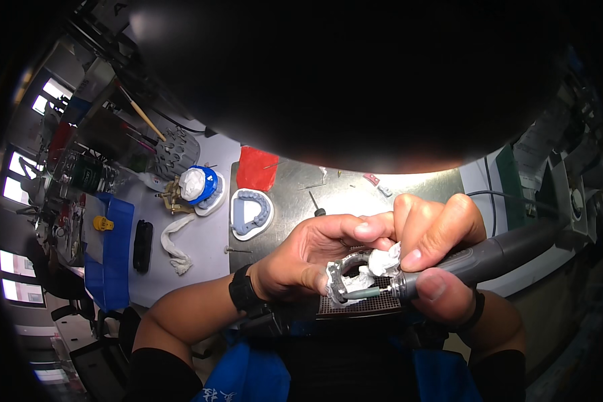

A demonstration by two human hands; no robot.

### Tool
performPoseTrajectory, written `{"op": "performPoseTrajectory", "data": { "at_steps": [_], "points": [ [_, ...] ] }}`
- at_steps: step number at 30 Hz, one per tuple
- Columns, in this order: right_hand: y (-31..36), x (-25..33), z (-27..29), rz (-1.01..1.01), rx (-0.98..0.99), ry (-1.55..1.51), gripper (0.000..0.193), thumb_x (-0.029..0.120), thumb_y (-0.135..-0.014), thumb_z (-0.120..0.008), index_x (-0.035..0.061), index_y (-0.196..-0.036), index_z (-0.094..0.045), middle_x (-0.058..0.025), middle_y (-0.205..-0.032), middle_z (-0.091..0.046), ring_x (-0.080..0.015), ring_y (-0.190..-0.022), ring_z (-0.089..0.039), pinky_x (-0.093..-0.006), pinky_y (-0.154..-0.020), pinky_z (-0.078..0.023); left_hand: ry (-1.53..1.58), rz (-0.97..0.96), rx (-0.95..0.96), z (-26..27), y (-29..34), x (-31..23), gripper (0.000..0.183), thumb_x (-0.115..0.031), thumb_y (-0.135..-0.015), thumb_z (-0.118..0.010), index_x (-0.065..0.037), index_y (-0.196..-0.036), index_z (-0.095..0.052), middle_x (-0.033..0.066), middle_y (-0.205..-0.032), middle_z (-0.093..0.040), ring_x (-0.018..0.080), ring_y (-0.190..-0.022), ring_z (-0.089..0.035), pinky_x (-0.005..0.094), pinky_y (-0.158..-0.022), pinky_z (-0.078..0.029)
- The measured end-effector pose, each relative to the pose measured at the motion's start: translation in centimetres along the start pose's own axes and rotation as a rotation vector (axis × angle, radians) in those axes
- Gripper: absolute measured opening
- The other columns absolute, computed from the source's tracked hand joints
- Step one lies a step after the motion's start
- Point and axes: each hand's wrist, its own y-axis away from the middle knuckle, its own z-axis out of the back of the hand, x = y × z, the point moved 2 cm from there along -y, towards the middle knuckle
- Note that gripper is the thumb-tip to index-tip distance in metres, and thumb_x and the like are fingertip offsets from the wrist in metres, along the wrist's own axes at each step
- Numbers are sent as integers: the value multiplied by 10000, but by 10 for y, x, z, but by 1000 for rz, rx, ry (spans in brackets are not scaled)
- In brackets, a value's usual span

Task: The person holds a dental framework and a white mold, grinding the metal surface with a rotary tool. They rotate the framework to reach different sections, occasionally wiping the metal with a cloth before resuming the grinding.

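My left hand (298, 251) grips a small horseshoe-shaped dental framework (336, 276), dark grey with ragged white material on it. A wad of white material (384, 261) sits at its right side, by the fingers of both hands. My right hand (442, 234) is closed round a dark grey rotary handpiece (479, 258), its body slanting up to the right. From its metal nose a slim green grinding tip (364, 293) points left and lies against the lower edge of the framework; whether it spins I cannot tell. Below the hands shows a dark mesh grate (375, 306).
On the metal worktop stand a grey dental model (251, 213) and a red sheet (256, 169). To the left are a model with a blue band and white top (197, 186), a twisted white cloth (174, 244), a black case (143, 246), a blue bin (110, 261) and a tool holder (177, 155).
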Motion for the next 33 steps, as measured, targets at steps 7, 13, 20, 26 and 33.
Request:
{"op": "performPoseTrajectory", "data": {
  "at_steps": [7,13,20,26,33],
  "points": [
    [-1,-3,2,33,26,9,247,18,-838,-746,72,-986,-556,-59,-844,-590,-176,-827,-567,-489,-1068,-510,24,16,-16,-1,1,0,767,-187,-769,-905,-17,-1424,-544,166,-1381,-609,271,-1342,-543,420,-1184,-385],
    [0,0,1,14,25,15,238,20,-837,-742,70,-981,-558,-60,-840,-590,-181,-832,-572,-490,-1066,-509,39,21,-32,-1,1,1,753,-179,-760,-909,-18,-1406,-558,161,-1378,-611,268,-1336,-548,414,-1179,-394],
    [1,0,0,6,9,-4,238,21,-835,-745,68,-980,-562,-59,-845,-587,-183,-832,-571,-489,-1077,-500,43,15,-34,-1,1,1,759,-172,-752,-913,-9,-1404,-560,154,-1378,-608,260,-1332,-550,408,-1175,-400],
    [0,1,-3,-7,-40,-29,227,46,-864,-730,69,-991,-544,-49,-827,-558,-173,-846,-560,-511,-1087,-488,4,-1,-50,3,3,2,765,-182,-760,-912,23,-1398,-543,160,-1371,-602,269,-1350,-534,433,-1189,-379],
    [-1,2,-11,204,-263,122,251,287,-946,-662,111,-956,-484,-8,-724,-466,-115,-680,-437,-554,-1059,-516,-777,-634,58,-6,-6,-23,612,-82,-782,-873,25,-1307,-577,235,-1371,-577,321,-1334,-544,478,-1163,-394]
  ]
}}
